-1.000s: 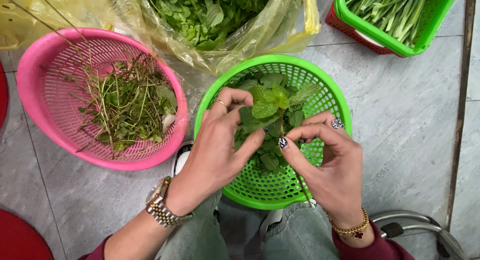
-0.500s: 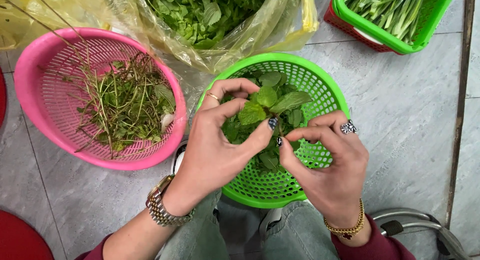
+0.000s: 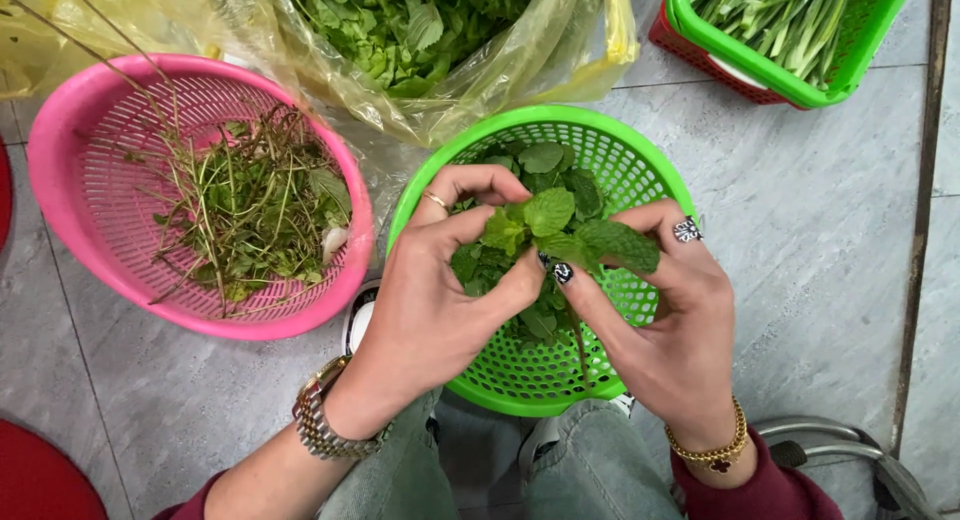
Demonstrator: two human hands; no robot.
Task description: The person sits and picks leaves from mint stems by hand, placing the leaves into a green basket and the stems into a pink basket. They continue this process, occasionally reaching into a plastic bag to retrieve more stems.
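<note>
Both hands meet over the green basket (image 3: 640, 150), which sits on the grey tiled floor (image 3: 820, 240) between the person's knees. The left hand (image 3: 435, 300) and the right hand (image 3: 665, 320) share one mint sprig (image 3: 555, 225). Its leafy top stands up above the fingertips, while the stem runs down between the two palms toward the basket's bottom. The left thumb is pressed against the sprig from below, and the left fingers (image 3: 470, 185) curl over the top of it, closed around the leaves. The right thumb and forefinger are pinched together on the sprig just under a broad leaf, with the other right fingers (image 3: 650, 220) arched over it. Exactly where the stem is gripped I can't quite make out, since the leaves cover the contact.

More loose mint leaves (image 3: 545, 325) lie in the basket beneath the hands. To the left, well apart, a pink basket (image 3: 90, 140) holds bare stems (image 3: 250, 210). Behind, a yellow plastic bag (image 3: 520, 70) bulges with greens, and a green crate (image 3: 860, 60) of long stalks stands at the upper right.
</note>
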